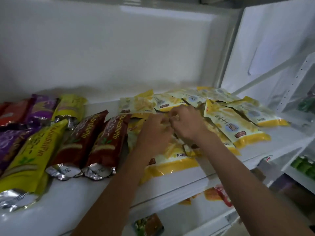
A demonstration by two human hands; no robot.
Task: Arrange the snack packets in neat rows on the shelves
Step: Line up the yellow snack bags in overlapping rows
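Several yellow-and-white snack packets [235, 126] lie overlapping in a loose heap on the right half of a white shelf [76, 193]. My left hand [156, 132] and my right hand [185, 122] meet over the middle of that heap, fingers curled and pinching the top edge of one yellow packet [172, 160] that lies under them. Long tube-shaped packets fill the left half: two dark red ones [92, 142], a yellow one [29, 160] and purple ones [10, 143], lying side by side.
The shelf's white back wall rises behind the packets. A white upright [230, 48] bounds the shelf on the right, with another shelving unit and green items [305, 164] beyond. Orange and red packets [216, 195] show on the shelf below.
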